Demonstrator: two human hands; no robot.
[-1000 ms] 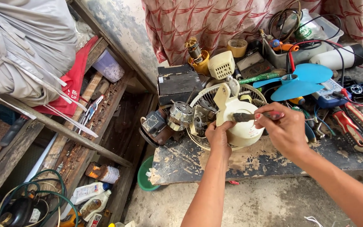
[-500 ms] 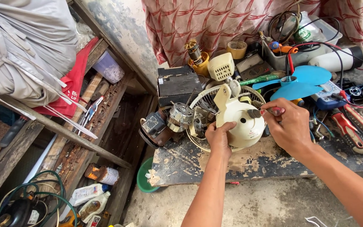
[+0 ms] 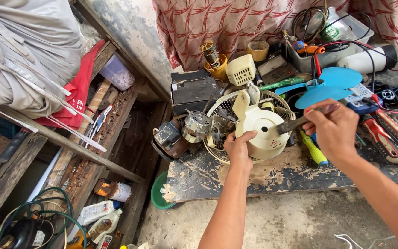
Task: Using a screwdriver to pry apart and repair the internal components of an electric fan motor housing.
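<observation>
- Head camera looks down on a cluttered, paint-stained workbench (image 3: 254, 177), with both of my bare hands over its middle.
- My left hand (image 3: 238, 148) is closed on the lower left edge of a cream fan housing (image 3: 260, 131), thumb on the front face and fingers behind it.
- That housing stands upright near the bench's front edge, leaning against a round wire fan guard (image 3: 217, 108) just behind it.
- My right hand (image 3: 335, 129) pinches the handle of a small paintbrush (image 3: 300, 121); its dark bristles touch the housing's right side.
- A blue fan blade (image 3: 330, 83) lies just beyond the right hand.
- A yellow-green screwdriver (image 3: 314, 151) lies on the bench under the right hand.
- Left of the housing sits a bare motor (image 3: 195, 127), with a black box (image 3: 194, 92) behind it.
</observation>
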